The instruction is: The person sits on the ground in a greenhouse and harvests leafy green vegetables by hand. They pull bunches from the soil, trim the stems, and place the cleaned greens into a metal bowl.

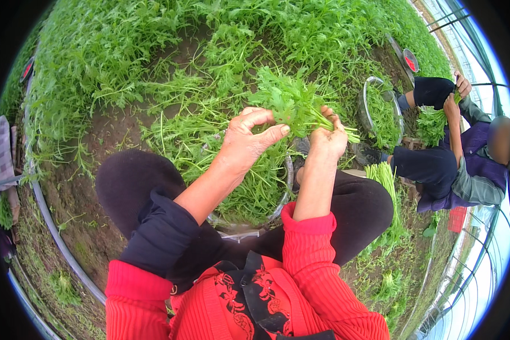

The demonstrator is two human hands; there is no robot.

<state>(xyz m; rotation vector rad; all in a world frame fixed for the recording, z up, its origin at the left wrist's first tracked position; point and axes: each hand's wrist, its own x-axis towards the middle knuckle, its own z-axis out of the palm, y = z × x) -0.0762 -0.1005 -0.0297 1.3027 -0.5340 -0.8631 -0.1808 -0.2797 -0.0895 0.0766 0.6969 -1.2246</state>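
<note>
My right hand [329, 138] is closed around the stems of a small bunch of leafy greens [287, 100]. The cut stem ends stick out to the right of the fist, and the feathery leaves point up and left. Close beside those leaves, my left hand [255, 131] has its thumb and fingers spread with nothing held between them; whether a fingertip brushes a leaf I cannot tell. Below both forearms, between my knees, sits a round basin [290, 174] full of loose greens [253, 187]. Part of its rim is hidden by my arms.
A co-worker [478, 157] sits at the right, holding greens, by a second basin [365, 104]. Stacked greens [382, 182] lie beside my right knee, with a smaller bundle [389, 284] behind. Growing plants [110, 51] fill the far side. A grey pipe [46, 221] curves along the left.
</note>
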